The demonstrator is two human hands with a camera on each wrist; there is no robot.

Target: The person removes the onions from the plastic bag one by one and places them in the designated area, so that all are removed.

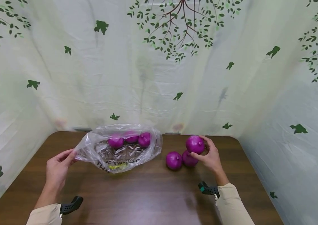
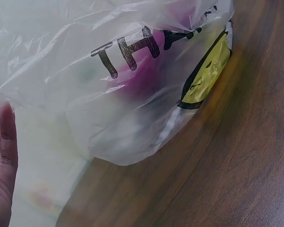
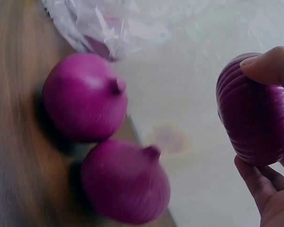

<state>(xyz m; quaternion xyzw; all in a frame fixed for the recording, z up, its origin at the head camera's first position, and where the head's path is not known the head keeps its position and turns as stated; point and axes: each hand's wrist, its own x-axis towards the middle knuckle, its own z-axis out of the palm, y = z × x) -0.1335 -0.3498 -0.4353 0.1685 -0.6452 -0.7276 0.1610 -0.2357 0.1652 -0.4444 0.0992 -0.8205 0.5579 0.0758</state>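
Observation:
A clear plastic bag (image 1: 119, 150) with black print lies on the brown table (image 1: 147, 193), holding three purple onions (image 1: 130, 139). My left hand (image 1: 58, 165) pinches the bag's left edge. My right hand (image 1: 210, 154) grips a purple onion (image 1: 194, 144) lifted just above two more onions (image 1: 179, 159) on the table. In the right wrist view the held onion (image 3: 255, 111) sits between thumb and fingers, with the two loose onions (image 3: 104, 142) lower left. The left wrist view is filled by the bag (image 2: 132, 80), my fingers (image 2: 4, 156) at its left edge.
A pale curtain (image 1: 159, 68) printed with green leaves walls the table at the back and both sides. Bare wood lies in front of the bag and onions, between my two forearms.

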